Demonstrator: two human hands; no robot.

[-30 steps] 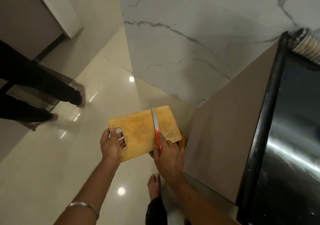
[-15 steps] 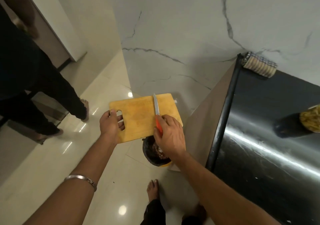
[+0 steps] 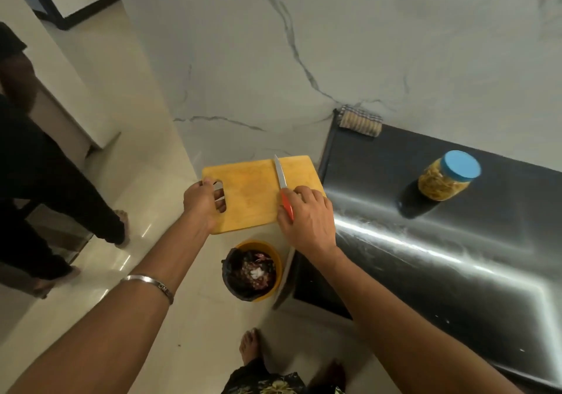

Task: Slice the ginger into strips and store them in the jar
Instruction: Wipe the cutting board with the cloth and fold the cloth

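I hold a bare wooden cutting board (image 3: pixel 255 193) in the air above the floor, just left of the black counter's end. My left hand (image 3: pixel 202 200) grips the board by its handle hole. My right hand (image 3: pixel 307 220) holds a red-handled knife (image 3: pixel 282 185) flat against the board's right part, blade pointing away from me. A jar (image 3: pixel 445 176) with a blue lid, full of yellowish ginger strips, stands upright on the counter to the right. No ginger is visible on the board.
A yellow bin (image 3: pixel 252 270) with a black liner and scraps sits on the floor below the board. The black counter (image 3: pixel 456 257) runs right, with a folded cloth (image 3: pixel 360 120) at its far corner. Another person's legs (image 3: pixel 60 205) stand at left. My bare feet (image 3: pixel 251 345) are below.
The board and both hands have risen away from the bin, which now shows fully below them. The view has swung right, bringing the counter and the jar into sight.
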